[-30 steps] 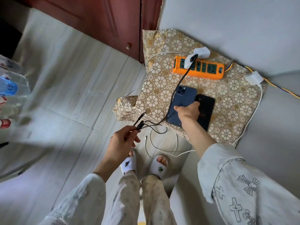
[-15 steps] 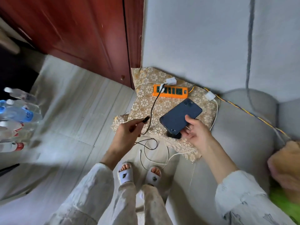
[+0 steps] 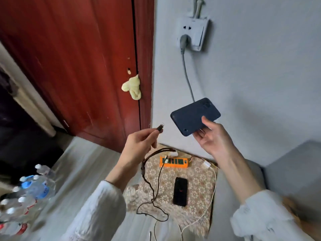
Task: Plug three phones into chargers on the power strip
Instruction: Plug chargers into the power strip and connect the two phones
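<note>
The right hand (image 3: 213,136) grips a blue phone (image 3: 194,116) by its lower edge, back facing up, raised in front of the wall. Just left of it, the left hand (image 3: 139,145) pinches a black cable plug (image 3: 160,128), tip toward the phone, not touching. Below both hands, a black phone (image 3: 180,191) lies near the orange power strip (image 3: 173,163)

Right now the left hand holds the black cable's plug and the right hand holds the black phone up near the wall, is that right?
Not quite. In the head view the right hand holds the dark blue phone; the black phone lies on the patterned cushion. The left hand does hold the black cable's plug.
</note>
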Demonstrator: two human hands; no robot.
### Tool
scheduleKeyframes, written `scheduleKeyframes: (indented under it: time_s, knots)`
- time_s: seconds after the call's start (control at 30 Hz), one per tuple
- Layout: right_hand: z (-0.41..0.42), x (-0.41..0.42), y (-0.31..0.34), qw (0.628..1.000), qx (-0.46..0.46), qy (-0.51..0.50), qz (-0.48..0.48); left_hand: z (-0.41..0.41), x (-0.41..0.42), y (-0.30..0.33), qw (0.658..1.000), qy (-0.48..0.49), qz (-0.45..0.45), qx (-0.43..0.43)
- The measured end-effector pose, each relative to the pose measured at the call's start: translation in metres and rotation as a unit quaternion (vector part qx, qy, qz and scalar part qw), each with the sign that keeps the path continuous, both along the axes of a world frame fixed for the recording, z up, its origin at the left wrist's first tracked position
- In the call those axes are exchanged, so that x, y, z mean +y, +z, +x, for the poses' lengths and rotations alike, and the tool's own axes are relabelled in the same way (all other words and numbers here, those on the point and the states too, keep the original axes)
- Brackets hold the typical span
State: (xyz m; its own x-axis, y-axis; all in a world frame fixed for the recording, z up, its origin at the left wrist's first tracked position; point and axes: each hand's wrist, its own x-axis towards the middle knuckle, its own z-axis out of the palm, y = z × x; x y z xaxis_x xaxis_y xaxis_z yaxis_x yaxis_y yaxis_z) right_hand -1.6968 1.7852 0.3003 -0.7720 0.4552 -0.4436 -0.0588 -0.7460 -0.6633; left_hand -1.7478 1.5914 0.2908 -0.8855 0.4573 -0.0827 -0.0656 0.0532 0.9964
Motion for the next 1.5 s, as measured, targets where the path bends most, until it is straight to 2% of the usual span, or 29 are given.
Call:
scheduleKeyframes:
  time_s: [0.17, 0.3, 0.67, 0.9, 1.17, 1.37, 1.5]
  knots:
    - [0.005, -0.011, 0.047, 0.996, 0.088, 0.015, -0.009, 0.009, 0.001, 0.05, 0.998, 0.0, 0.052, 0.032]
    - [0.01, -0.021, 0.059, 0.991, 0.126, 0.033, -0.007, 0.016, -0.001, 0.071, 0.996, 0.007, 0.038, 0.084]
    - [0.018, -0.023, 0.062, 0.985, 0.162, 0.057, 0.013, 0.03, -0.003, 0.081, 0.992, -0.017, 0.035, 0.123]
    - [0.015, -0.021, 0.061, 0.979, 0.185, 0.055, 0.066, 0.02, 0.0, 0.074, 0.989, 0.016, -0.021, 0.147]
    - [0.016, -0.018, 0.061, 0.973, 0.17, 0.063, 0.145, 0.011, -0.001, 0.068, 0.983, 0.013, -0.06, 0.172]
    - [0.014, -0.027, 0.042, 0.98, 0.146, 0.059, 0.124, 0.008, 0.002, 0.044, 0.985, 0.041, -0.05, 0.16]
    - [0.013, -0.016, 0.032, 0.98, 0.101, 0.08, 0.15, 0.009, 0.001, 0.019, 0.987, -0.059, -0.063, 0.139]
